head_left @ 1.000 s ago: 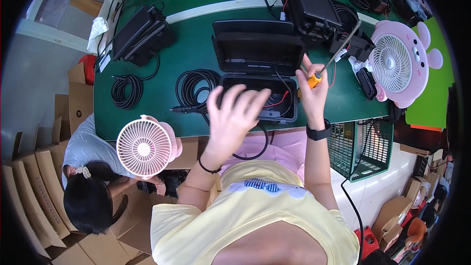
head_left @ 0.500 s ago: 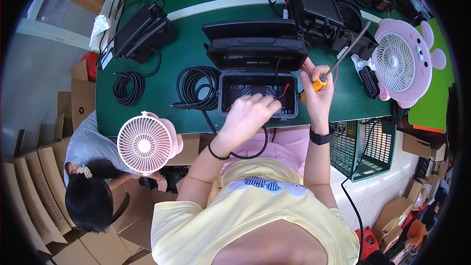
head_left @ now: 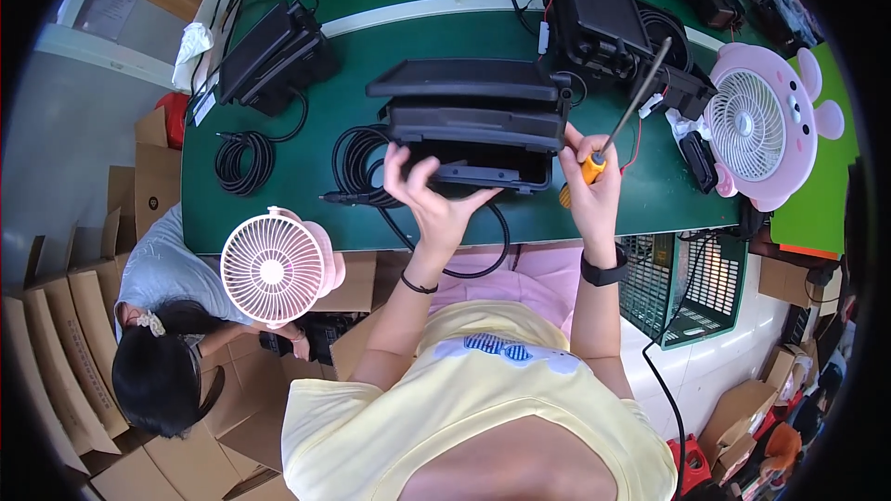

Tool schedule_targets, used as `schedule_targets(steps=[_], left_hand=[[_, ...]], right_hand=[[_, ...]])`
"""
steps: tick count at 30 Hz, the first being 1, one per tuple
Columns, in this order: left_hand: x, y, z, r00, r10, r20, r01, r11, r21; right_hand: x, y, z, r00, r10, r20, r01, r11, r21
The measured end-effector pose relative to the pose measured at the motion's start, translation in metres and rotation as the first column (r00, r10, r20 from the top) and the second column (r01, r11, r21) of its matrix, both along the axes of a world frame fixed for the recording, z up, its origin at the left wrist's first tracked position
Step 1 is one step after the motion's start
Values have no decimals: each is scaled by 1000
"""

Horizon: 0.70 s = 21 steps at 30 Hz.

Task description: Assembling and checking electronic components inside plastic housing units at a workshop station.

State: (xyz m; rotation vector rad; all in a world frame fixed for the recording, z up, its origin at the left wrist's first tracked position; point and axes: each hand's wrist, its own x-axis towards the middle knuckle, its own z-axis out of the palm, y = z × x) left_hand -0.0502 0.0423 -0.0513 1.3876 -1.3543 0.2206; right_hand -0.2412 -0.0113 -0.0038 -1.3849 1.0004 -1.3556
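Observation:
In front of me on the green table is a black plastic case (head_left: 475,119), its lid part folded partway down over the base. My left hand (head_left: 438,213) grips the case's front left corner, fingertips at the lid part and thumb along the base's front edge. A screwdriver (head_left: 593,167) with a yellow handle is held in my right hand (head_left: 599,207), its long shaft pointing up and away. Fingers of that hand also reach the case's right end. Most of the case's inside is hidden. A coiled black cable (head_left: 357,162) lies left of it.
Another black case (head_left: 276,60) with a coiled cable (head_left: 243,165) stands at left; more black cases (head_left: 599,14) are at back right. A pink fan (head_left: 274,269) is near the front edge, a pink animal-shaped fan (head_left: 756,125) at right. A co-worker (head_left: 176,315) bends among cardboard boxes (head_left: 79,343).
My left hand has come out of the case's base and moved to its front left corner. The lid part has come down toward me over the base. The screwdriver has shifted slightly left.

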Motion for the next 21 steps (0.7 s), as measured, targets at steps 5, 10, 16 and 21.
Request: schedule_targets(steps=[5,10,16,21], left_hand=[[11,-6,-5,948,-74,-308,88,996,32],[14,-11,-8,933,-93,-347,112,993,37],[22,-30,0,923,-78,-377,104,993,49],[31,-30,15,994,22,-105,2,975,221]], right_hand=[[5,-8,-7,1000,-27,-3,27,1000,-4],[5,-12,-4,999,-37,-6,37,998,46],[5,-22,-14,995,-34,-93,37,999,34],[3,-21,-23,1000,-14,8,13,997,72]])
